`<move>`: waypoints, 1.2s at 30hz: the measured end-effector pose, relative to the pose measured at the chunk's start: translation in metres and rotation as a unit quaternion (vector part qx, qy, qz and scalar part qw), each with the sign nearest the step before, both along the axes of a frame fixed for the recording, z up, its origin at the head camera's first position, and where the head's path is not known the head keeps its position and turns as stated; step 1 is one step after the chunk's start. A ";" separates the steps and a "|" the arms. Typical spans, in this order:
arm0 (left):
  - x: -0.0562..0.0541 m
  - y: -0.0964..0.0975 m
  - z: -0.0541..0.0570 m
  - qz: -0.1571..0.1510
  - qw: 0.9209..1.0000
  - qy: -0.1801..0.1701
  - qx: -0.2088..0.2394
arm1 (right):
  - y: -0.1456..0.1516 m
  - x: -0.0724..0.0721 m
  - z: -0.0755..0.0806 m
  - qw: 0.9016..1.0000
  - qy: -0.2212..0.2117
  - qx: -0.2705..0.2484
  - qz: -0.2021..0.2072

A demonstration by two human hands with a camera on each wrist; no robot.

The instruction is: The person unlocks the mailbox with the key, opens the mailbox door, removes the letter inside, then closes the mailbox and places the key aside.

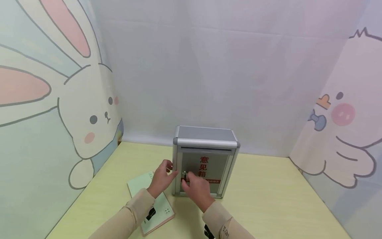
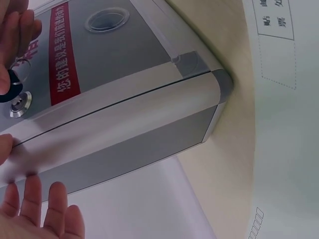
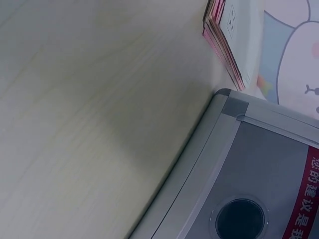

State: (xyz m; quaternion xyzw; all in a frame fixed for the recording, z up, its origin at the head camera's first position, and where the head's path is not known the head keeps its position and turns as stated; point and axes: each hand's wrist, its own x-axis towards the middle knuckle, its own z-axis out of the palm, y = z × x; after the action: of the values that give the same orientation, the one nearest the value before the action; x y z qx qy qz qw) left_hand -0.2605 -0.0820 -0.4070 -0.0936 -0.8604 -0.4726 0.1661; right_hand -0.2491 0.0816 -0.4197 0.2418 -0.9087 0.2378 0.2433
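Note:
A grey metal suggestion box (image 1: 207, 134) with silver edges and red lettering stands upright on the table. In the head view my left hand (image 1: 161, 178) is at its left side; the left wrist view shows the fingers (image 2: 57, 199) extended along that side and the thumb at the front edge. My right hand (image 1: 198, 191) is in front of the panel, pinching a black-headed key (image 2: 12, 91) with a thin ring. Close beside the key is the round silver lock (image 2: 21, 104). The right wrist view shows the box's lower front with a round window (image 3: 240, 219), not the right hand.
Left of the box, partly under my left forearm, lies a stack of pale green envelopes (image 1: 164, 206) with pinkish edges. The pale yellow table (image 1: 268, 196) extends to both sides. A plain curtain (image 1: 209, 76) hangs behind, with cartoon-printed cloths at left and right.

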 end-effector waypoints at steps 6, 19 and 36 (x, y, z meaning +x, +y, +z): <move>-0.002 0.001 -0.003 -0.003 1.000 0.020 -0.007 | 0.002 0.000 0.003 0.973 -0.208 -0.099 0.011; -0.002 0.001 -0.004 -0.007 0.999 0.048 -0.020 | -0.002 0.000 0.002 0.862 -0.383 -0.324 0.067; -0.001 0.001 -0.005 -0.005 0.999 0.035 -0.014 | 0.012 -0.009 -0.002 0.818 -0.454 -0.332 0.120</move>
State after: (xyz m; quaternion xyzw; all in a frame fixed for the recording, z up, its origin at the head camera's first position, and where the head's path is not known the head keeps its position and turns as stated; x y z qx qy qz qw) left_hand -0.2615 -0.0810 -0.4122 -0.1168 -0.8604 -0.4574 0.1922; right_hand -0.2580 0.0933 -0.4212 0.1181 -0.7457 0.6354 -0.1618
